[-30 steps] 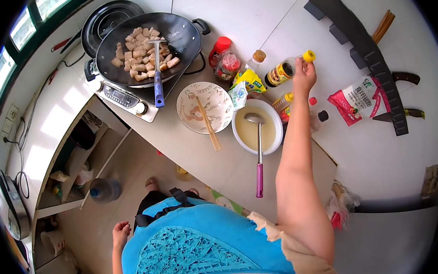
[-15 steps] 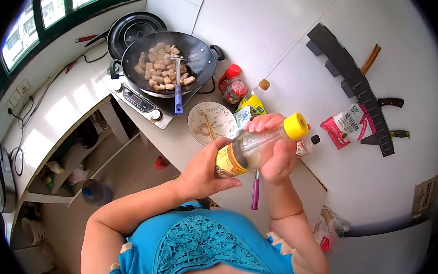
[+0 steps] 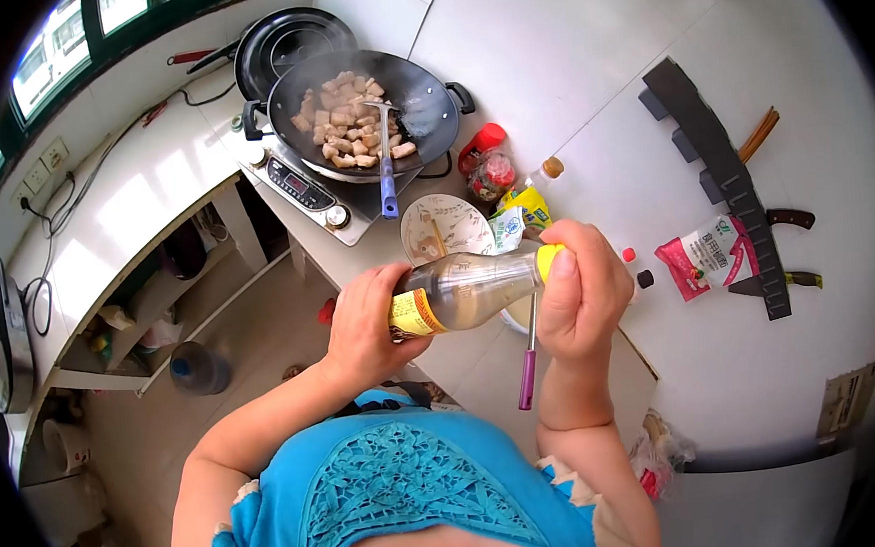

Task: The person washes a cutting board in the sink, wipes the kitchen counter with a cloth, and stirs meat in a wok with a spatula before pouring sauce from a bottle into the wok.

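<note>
A clear bottle (image 3: 464, 290) with dark contents and a yellow label is held nearly level in front of my chest. My left hand (image 3: 368, 323) wraps round its labelled lower end. At the other end, the fingers of my right hand (image 3: 581, 290) close on the yellow cap (image 3: 549, 264). Beneath the bottle, a white bowl (image 3: 516, 318) is mostly hidden, and the purple handle of a ladle (image 3: 528, 378) sticks out from it. Beside that is a patterned bowl (image 3: 444, 223) with chopsticks.
A black wok (image 3: 427, 104) with meat pieces (image 3: 344, 129) and a blue-handled spatula (image 3: 388, 181) sits on the cooktop (image 3: 302, 187). Seasoning bottles and packets stand right of it. On the wall are a black knife rack (image 3: 727, 171) and a pink packet (image 3: 707, 255).
My right hand reached the bottle on the counter and brought it to my chest, where my left hand took hold of its body. The right hand has since moved onto the cap.
</note>
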Action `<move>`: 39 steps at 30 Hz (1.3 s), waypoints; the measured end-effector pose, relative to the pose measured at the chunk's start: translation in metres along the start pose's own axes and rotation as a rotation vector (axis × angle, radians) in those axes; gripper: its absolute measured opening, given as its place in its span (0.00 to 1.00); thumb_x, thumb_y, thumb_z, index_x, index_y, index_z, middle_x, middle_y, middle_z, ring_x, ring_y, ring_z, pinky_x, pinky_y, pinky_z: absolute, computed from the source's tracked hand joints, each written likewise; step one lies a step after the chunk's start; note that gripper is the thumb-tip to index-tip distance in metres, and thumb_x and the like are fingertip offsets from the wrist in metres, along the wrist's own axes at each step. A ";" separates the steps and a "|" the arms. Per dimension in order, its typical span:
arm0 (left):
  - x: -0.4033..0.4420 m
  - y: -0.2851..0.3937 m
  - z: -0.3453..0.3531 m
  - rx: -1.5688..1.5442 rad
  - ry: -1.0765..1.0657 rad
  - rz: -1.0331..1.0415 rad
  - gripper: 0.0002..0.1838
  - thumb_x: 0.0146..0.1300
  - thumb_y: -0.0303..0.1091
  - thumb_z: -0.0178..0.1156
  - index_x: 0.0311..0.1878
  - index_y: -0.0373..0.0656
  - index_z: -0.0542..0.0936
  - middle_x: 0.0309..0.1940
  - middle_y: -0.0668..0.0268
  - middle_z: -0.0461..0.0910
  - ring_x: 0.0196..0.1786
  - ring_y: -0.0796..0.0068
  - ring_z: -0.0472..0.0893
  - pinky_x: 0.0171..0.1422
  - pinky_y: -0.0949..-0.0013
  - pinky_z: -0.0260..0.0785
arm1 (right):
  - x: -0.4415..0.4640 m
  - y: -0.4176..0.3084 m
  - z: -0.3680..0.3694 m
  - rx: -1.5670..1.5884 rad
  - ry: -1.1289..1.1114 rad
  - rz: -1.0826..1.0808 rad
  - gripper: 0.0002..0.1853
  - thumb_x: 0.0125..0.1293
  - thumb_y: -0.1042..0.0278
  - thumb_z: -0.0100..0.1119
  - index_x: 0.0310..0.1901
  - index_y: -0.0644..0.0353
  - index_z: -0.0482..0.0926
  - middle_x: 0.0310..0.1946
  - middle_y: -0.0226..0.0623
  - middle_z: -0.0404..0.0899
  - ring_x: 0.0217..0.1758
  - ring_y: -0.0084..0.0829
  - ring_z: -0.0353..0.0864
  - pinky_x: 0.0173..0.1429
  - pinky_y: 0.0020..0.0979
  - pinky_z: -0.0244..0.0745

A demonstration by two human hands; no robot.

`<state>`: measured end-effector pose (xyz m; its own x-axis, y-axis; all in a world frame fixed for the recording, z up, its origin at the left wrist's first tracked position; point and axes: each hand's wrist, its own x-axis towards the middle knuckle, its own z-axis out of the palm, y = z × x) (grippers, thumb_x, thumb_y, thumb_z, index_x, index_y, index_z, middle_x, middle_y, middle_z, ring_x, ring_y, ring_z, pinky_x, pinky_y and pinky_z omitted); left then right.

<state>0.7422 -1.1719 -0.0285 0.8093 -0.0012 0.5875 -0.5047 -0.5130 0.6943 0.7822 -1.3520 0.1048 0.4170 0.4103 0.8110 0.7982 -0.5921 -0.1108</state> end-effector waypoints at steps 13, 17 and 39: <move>-0.005 -0.014 -0.021 -0.331 -0.125 -0.084 0.40 0.37 0.33 0.74 0.55 0.39 0.65 0.45 0.55 0.72 0.47 0.55 0.74 0.52 0.61 0.68 | 0.007 -0.009 0.029 1.263 0.011 0.800 0.18 0.73 0.53 0.34 0.36 0.59 0.67 0.29 0.35 0.72 0.18 0.22 0.62 0.21 0.24 0.61; -0.008 -0.021 -0.015 -0.586 -0.235 -0.225 0.42 0.41 0.38 0.74 0.59 0.38 0.62 0.47 0.53 0.73 0.50 0.59 0.76 0.54 0.64 0.68 | -0.014 -0.015 0.071 1.435 0.197 0.700 0.42 0.60 0.28 0.40 0.61 0.60 0.61 0.49 0.42 0.69 0.43 0.32 0.72 0.47 0.35 0.71; 0.045 -0.049 -0.047 -0.796 -0.286 -0.206 0.42 0.53 0.41 0.68 0.67 0.42 0.57 0.62 0.58 0.60 0.70 0.65 0.52 0.71 0.58 0.48 | -0.035 -0.018 0.098 0.757 -0.204 0.594 0.49 0.47 0.75 0.67 0.68 0.59 0.45 0.59 0.46 0.61 0.60 0.37 0.68 0.59 0.35 0.70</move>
<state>0.7888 -1.1065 -0.0166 0.8981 -0.2451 0.3651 -0.3135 0.2256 0.9224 0.7959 -1.2872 0.0223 0.8509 0.3435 0.3974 0.4724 -0.1694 -0.8650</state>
